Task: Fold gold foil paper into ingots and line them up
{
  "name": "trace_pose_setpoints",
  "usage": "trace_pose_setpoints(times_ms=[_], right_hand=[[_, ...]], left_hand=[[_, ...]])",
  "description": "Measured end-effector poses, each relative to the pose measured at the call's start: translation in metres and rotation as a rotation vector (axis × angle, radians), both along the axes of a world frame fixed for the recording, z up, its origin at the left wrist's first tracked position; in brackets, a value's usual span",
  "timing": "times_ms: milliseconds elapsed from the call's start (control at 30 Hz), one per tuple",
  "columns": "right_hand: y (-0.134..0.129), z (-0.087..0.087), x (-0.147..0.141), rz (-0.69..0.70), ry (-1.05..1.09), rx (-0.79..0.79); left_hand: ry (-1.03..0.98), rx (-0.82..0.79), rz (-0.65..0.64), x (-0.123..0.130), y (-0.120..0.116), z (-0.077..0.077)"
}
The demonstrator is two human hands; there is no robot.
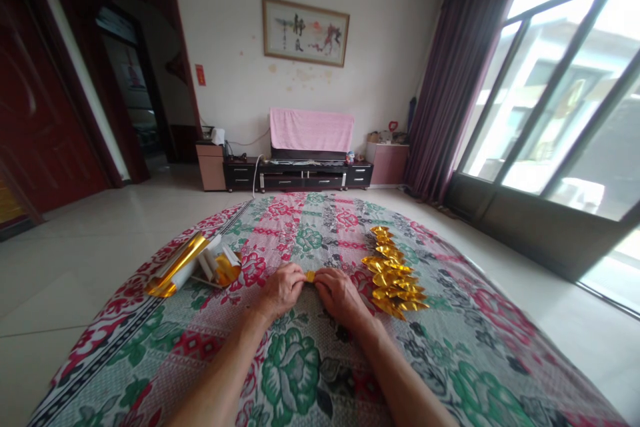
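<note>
Between my two hands, low over the flowered cloth, is a small piece of gold foil paper [310, 277]. My left hand [283, 290] pinches its left end, fingers closed. At the other end, my right hand [341, 295] grips it with curled fingers. Only a short middle stretch of the foil shows; the rest is covered by my fingers. To the right of my right hand lies a group of folded gold foil pieces [395, 273], set close together in a row. Curled gold and white foil sheets [180, 267] rest to the left of my left hand.
A patterned floral cloth [293, 373] covers the broad surface under my hands. Beyond it stands a low dark cabinet [303, 179] with a pink cloth [311, 129] draped over an object on it. Glazed window panels [555, 93] and a purple curtain [463, 73] are on the right.
</note>
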State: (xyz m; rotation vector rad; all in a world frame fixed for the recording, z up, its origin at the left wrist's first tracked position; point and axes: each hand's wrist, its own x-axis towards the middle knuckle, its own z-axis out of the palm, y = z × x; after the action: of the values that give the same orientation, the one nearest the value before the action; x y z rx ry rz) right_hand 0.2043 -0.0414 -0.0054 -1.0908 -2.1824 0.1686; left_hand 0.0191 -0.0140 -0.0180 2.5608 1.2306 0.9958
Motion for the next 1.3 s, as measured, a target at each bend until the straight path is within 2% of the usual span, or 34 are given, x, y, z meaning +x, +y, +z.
trace_pose_setpoints(times_ms=[267,533,667,800,1100,1300], right_hand=[[0.003,-0.002,0.002,-0.007,0.094,-0.030],[0.006,-0.004,0.000,-0.033,0.107,-0.003],[0.007,-0.006,-0.001,-0.041,0.113,-0.002],[0.008,-0.006,-0.001,-0.053,0.113,-0.009],[0.006,-0.004,-0.002,-0.077,0.137,-0.014],[0.009,-0.010,-0.001,-0.149,0.168,-0.012]], left_hand=[[-0.024,-0.002,0.011,0.000,0.000,0.000],[-0.095,-0.026,0.107,0.004,0.002,-0.002],[-0.118,-0.032,0.114,0.006,0.001,-0.002],[-0.086,-0.058,0.097,0.007,0.002,-0.001],[0.063,-0.105,0.193,0.010,0.006,-0.003],[0.071,-0.158,0.221,0.011,0.007,-0.001]])
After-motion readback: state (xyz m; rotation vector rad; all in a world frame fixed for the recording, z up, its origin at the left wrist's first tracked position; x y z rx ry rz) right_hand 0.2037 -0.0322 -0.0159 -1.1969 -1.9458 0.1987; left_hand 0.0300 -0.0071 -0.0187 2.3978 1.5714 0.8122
